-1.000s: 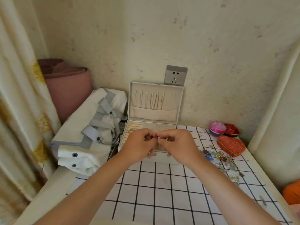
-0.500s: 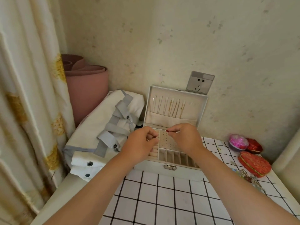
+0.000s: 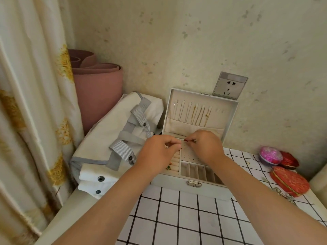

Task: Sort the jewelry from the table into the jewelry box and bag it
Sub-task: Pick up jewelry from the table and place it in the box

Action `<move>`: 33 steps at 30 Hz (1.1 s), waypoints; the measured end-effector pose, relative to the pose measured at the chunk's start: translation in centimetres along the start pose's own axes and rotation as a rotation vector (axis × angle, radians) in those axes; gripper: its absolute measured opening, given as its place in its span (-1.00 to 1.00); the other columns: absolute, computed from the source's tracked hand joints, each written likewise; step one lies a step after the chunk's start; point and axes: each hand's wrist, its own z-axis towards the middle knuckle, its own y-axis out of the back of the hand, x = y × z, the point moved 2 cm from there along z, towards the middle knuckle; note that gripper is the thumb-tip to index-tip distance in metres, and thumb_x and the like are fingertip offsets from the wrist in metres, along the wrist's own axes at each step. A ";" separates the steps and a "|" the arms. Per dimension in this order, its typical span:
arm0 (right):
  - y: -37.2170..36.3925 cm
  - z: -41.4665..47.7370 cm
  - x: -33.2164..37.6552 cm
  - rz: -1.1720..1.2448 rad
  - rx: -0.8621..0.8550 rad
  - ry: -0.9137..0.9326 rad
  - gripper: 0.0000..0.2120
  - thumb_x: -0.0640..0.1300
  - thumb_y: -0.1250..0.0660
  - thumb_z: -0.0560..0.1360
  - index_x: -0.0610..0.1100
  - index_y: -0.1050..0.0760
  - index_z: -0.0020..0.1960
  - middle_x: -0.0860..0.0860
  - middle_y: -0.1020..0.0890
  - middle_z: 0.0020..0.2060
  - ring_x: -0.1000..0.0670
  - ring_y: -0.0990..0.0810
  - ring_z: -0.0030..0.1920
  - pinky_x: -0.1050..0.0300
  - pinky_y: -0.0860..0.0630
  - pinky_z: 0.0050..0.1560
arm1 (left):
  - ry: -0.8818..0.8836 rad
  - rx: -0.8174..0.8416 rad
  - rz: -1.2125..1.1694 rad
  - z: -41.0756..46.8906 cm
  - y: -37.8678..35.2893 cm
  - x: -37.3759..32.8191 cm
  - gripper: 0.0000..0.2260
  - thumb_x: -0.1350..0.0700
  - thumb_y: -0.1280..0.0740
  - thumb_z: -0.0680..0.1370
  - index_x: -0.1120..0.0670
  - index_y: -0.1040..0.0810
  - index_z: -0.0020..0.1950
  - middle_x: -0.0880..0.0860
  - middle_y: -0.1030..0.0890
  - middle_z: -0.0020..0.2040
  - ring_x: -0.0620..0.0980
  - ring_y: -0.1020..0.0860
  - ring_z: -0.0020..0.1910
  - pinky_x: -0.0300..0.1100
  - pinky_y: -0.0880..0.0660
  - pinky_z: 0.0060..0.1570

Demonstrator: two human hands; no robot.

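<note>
The pale grey jewelry box [image 3: 177,186] stands open on the checked tablecloth [image 3: 185,218], its lid [image 3: 229,112] upright with thin gold chains hanging inside. Over the perforated earring pad, my right hand [image 3: 207,147] pinches a small red-tipped earring [image 3: 185,140]. My left hand [image 3: 155,156] hovers over the ring rolls, thumb and forefinger pinched on something too small to identify. The white bag [image 3: 113,138] with grey straps lies left of the box. Loose metal jewelry [image 3: 283,193] lies at the table's right edge.
A red heart-shaped pouch [image 3: 288,181], a pink glittery ball [image 3: 269,154] and a small red case [image 3: 290,161] sit at the right. A rolled pink mat [image 3: 97,92] stands behind the bag. A curtain [image 3: 31,103] hangs at left, and a wall socket [image 3: 229,87] is behind the lid.
My hands, joined on one small piece a second ago, have parted. The right hand moved up over the earring pad with the red-tipped piece. The camera swung left and closer.
</note>
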 end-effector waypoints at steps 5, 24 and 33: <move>0.6 -0.1 0.4 -0.060 0.058 0.076 -0.80 -0.03 -0.31 0.60 0.11 -0.67 0.15 0.15 -0.67 0.08 0.06 -0.58 0.09 0.16 -0.47 0.00 | 0.047 -0.035 -0.015 0.0 -0.2 0.2 -0.94 0.00 -0.39 0.54 -0.16 -0.64 -0.07 -0.20 -0.63 -0.14 -0.23 -0.60 -0.12 -0.06 -0.61 0.01; 4.2 -4.5 4.8 0.947 0.116 -0.068 -0.85 -0.15 -0.45 0.52 0.00 -0.67 0.08 -0.03 -0.72 -0.16 0.04 -0.56 -0.39 0.30 -0.50 -0.35 | 0.297 -0.021 -0.589 -0.6 0.3 -1.2 -0.90 0.09 -0.31 0.62 0.05 -0.62 0.02 0.04 -0.70 -0.08 -0.10 -0.60 -0.31 -0.24 -0.49 -0.39; 4.3 -4.4 4.8 0.939 -0.016 0.000 -0.81 -0.27 -0.48 0.47 -0.07 -0.71 0.05 0.05 -0.73 -0.13 0.00 -0.56 -0.41 0.13 -0.61 -0.29 | 0.302 0.007 -0.557 -0.6 0.2 -1.3 -0.91 0.07 -0.35 0.59 0.02 -0.64 0.02 -0.03 -0.70 -0.11 -0.12 -0.60 -0.30 -0.26 -0.50 -0.38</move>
